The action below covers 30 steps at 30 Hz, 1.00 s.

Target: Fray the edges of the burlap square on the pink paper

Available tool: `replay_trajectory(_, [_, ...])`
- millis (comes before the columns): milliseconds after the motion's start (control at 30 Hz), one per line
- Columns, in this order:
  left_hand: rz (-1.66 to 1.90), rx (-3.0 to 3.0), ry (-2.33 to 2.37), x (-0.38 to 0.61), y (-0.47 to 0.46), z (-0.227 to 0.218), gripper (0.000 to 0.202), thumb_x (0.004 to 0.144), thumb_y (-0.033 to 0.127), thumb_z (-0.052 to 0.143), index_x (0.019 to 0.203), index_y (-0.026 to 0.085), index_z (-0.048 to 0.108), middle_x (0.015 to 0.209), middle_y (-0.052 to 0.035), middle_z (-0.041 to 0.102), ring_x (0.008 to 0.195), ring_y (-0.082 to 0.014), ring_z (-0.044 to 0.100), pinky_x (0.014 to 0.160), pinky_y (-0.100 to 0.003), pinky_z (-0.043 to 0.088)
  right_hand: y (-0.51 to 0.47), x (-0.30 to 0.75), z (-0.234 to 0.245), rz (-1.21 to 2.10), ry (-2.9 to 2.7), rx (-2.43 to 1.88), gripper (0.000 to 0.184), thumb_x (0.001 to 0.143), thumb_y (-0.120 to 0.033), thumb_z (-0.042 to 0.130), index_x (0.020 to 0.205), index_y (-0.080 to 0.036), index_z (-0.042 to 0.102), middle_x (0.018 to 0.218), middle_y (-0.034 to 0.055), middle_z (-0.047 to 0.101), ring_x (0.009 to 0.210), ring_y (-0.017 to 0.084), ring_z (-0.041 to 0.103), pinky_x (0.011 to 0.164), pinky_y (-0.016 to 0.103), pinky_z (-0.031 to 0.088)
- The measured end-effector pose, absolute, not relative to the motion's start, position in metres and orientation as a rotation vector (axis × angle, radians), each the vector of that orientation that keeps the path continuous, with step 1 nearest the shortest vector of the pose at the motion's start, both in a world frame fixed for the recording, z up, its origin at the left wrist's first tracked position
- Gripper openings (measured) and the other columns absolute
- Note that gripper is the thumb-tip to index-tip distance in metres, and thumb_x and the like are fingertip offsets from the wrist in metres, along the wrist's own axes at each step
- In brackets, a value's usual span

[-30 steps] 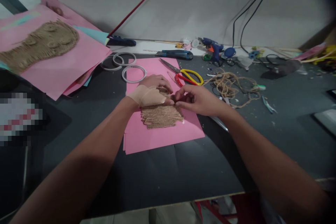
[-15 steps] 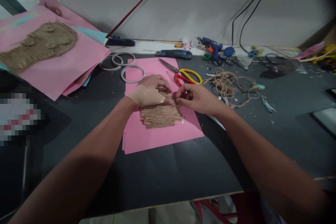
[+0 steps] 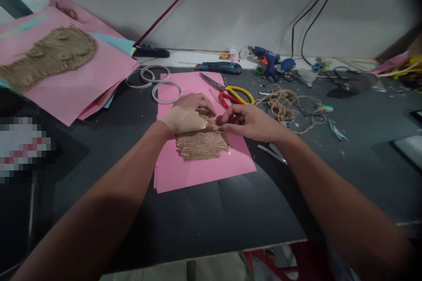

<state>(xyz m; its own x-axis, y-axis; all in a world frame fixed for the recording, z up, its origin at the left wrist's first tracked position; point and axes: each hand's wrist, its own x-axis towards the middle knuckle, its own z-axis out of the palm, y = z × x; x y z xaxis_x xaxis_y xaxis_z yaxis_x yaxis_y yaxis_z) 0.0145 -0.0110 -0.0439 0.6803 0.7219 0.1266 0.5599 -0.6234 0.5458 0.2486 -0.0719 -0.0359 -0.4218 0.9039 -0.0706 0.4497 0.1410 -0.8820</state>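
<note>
1. On the dark desk (image 3: 198,224), a pink paper sheet (image 3: 204,180) lies flat under rows of jute twine (image 3: 201,145).
2. The taped left hand (image 3: 194,116) rests open on the twine's top edge, close beside the right hand (image 3: 247,124), whose fingertips (image 3: 224,126) bunch there; any grip cannot be told.
3. Light, even pressure should keep strands straight.

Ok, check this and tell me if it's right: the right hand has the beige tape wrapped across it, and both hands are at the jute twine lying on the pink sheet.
Not right: the beige tape is on the left hand, not the right hand, as the head view shows. Both hands are at the jute twine on the pink sheet, as you said.
</note>
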Motion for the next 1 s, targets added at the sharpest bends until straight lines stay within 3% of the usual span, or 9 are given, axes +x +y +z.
replay_trajectory(133, [0.468, 2.405, 1.007, 0.0146, -0.0118, -0.0429, 0.038, 0.065, 0.050, 0.089, 0.094, 0.027, 0.082, 0.115, -0.0043, 0.076, 0.114, -0.0289, 0.066, 0.102, -0.044, 0.049, -0.0731, 0.2490, -0.0300, 1.163, -2.122, -1.261, 0.023, 0.081, -0.040, 0.079, 0.091, -0.021, 0.070, 0.088, 0.0030, 0.074, 0.072, 0.016, 0.063, 0.069, 0.031, 0.050])
replay_trajectory(367, [0.453, 2.386, 1.017, 0.0157, -0.0133, -0.0401, 0.045, 0.059, 0.054, 0.094, 0.093, 0.027, 0.082, 0.114, -0.0039, 0.075, 0.114, -0.0295, 0.065, 0.105, -0.045, 0.048, -0.0728, 0.2464, -0.0283, 1.074, -2.159, -1.308, 0.015, 0.084, -0.036, 0.072, 0.088, -0.021, 0.071, 0.080, 0.0027, 0.074, 0.070, 0.017, 0.064, 0.067, 0.032, 0.049])
replay_trajectory(667, [0.457, 2.406, 0.989, 0.0154, -0.0114, -0.0425, 0.043, 0.062, 0.054, 0.093, 0.093, 0.027, 0.081, 0.113, -0.0044, 0.076, 0.113, -0.0279, 0.066, 0.106, -0.045, 0.047, -0.0724, 0.2471, -0.0319, 1.086, -2.076, -1.345, 0.013, 0.087, -0.035, 0.070, 0.088, -0.022, 0.070, 0.092, 0.0052, 0.077, 0.077, 0.019, 0.067, 0.074, 0.035, 0.053])
replay_trajectory(1000, [0.460, 2.418, 0.996, 0.0154, -0.0119, -0.0424, 0.040, 0.064, 0.052, 0.091, 0.093, 0.027, 0.081, 0.113, -0.0043, 0.076, 0.114, -0.0286, 0.066, 0.104, -0.045, 0.048, -0.0737, 0.2439, -0.0304, 1.091, -2.073, -1.364, 0.016, 0.086, -0.037, 0.072, 0.085, -0.022, 0.067, 0.084, 0.0045, 0.074, 0.071, 0.017, 0.063, 0.066, 0.034, 0.050])
